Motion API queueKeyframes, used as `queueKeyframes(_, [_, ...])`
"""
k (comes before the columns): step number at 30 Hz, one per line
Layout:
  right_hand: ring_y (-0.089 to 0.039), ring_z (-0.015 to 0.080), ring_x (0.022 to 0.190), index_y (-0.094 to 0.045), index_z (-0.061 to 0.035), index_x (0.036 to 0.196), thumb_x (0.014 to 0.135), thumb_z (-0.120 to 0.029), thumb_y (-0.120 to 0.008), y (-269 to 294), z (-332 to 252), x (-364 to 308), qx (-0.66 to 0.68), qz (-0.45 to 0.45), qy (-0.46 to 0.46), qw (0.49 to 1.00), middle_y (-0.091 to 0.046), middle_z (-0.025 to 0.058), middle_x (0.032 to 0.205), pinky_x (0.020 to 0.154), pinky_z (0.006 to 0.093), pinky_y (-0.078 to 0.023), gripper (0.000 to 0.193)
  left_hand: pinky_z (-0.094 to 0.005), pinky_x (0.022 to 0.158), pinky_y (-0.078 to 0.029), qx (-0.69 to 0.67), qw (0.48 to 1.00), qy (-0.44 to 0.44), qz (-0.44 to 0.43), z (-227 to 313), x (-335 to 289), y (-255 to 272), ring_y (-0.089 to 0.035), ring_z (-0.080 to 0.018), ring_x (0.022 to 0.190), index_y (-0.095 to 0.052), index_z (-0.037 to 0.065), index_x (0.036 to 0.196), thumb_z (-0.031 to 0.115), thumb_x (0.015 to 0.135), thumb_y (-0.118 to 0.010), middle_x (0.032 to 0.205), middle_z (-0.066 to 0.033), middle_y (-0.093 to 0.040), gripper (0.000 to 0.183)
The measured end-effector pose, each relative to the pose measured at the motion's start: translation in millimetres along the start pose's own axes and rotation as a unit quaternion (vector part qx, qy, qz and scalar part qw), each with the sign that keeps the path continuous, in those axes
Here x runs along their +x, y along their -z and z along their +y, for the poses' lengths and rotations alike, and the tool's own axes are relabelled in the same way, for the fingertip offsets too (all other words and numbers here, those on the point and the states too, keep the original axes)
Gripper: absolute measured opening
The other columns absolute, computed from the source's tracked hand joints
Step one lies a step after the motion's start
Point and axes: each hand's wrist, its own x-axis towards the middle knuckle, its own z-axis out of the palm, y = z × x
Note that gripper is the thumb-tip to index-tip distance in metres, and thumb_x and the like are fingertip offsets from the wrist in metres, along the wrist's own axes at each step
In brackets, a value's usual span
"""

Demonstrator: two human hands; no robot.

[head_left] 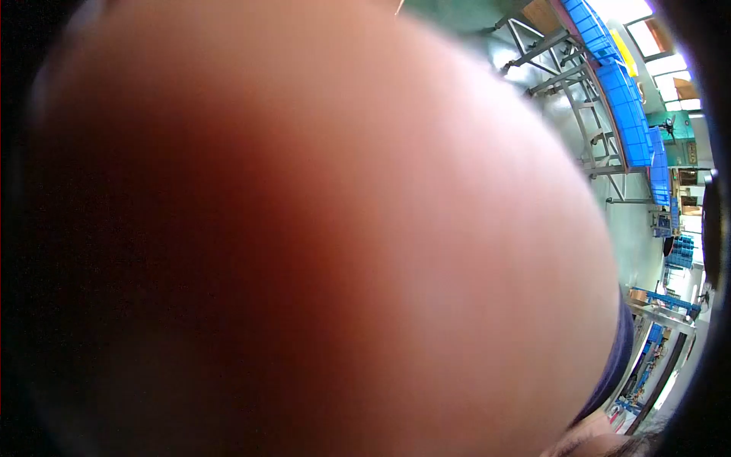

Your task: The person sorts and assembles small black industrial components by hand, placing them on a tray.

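A large, blurred expanse of bare skin [457,228] lies right against the head view and covers most of it. It looks like part of a hand or arm, fading into deep shadow at the left. No fingers can be made out, and I cannot tell whether it belongs to my left hand or my right hand. A strip of dark blue cloth [618,358] shows along its lower right edge. Whatever either hand holds or touches is hidden.
Blue plastic bins [628,110] stand in a row on a metal-framed table [601,145] at the upper right. Pale green floor [638,247] shows below it. Farther down the right edge is a metal workbench [662,316] with small items and blue containers.
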Motion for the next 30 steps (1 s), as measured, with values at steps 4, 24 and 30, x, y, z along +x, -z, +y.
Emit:
queueKeyframes(4, [-0.064, 0.0219, 0.078, -0.068, -0.0111, 0.090, 0.087, -0.013, -0.062, 11, -28, 19, 0.050, -0.051, -0.038, 0.997, -0.066, 0.0043, 0.083, 0.063, 0.0340, -0.050, 0.007, -0.0461, 0.090, -0.048, 0.020, 1.000, 0.004, -0.014, -7, 18, 11, -0.063, -0.0316, 0.101, -0.069, 0.007, 0.106, 0.022, 0.086, -0.069, 0.110, -0.0072, -0.069, 0.025])
queueKeyframes(24, [-0.062, 0.0178, 0.078, -0.068, -0.0069, 0.088, 0.088, -0.009, -0.061, -43, -127, 159, 0.207, -0.487, -0.115, 0.841, -0.066, 0.0007, 0.082, 0.063, 0.0315, -0.047, 0.007, -0.0413, 0.081, -0.052, 0.115, 0.933, 0.227, 0.255, -121, -13, 72, -0.066, -0.0282, 0.097, -0.073, 0.009, 0.102, 0.013, 0.082, -0.071, 0.100, -0.0059, -0.070, 0.021])
queueKeyframes(30, [-0.068, 0.0197, 0.088, -0.067, -0.0017, 0.110, 0.095, -0.016, -0.061, -40, 51, 231, -0.304, -0.267, 0.192, 0.894, -0.070, 0.0095, 0.096, 0.080, 0.0308, -0.054, 0.022, -0.0401, 0.083, -0.053, 0.012, 0.927, 0.187, 0.325, -120, -9, 82, -0.065, -0.0302, 0.093, -0.071, 0.013, 0.101, 0.001, 0.076, -0.073, 0.101, -0.0057, -0.069, 0.028])
